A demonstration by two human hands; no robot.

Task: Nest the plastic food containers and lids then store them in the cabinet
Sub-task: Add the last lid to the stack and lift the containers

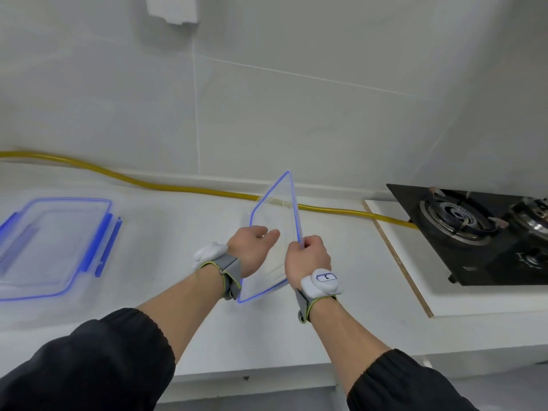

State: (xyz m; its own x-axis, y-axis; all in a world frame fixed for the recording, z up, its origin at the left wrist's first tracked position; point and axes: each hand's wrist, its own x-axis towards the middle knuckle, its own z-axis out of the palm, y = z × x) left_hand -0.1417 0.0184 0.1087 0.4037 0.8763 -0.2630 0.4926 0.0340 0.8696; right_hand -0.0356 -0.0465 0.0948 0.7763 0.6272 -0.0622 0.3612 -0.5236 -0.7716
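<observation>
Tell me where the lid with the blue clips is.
The lid with blue clips lies flat on the white counter at far left, left of both hands, below the yellow hose.

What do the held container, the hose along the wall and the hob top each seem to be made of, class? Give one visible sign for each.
Held container: clear, glossy plastic with a blue rim; the counter shows through it.
Hose: translucent yellow, probably flexible plastic or rubber; it lies in soft curves.
Hob top: smooth black, probably glass or enamel; faintly glossy.

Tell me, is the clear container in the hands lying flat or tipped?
Tipped: the clear container stands on edge, both hands holding it above the counter.
</observation>
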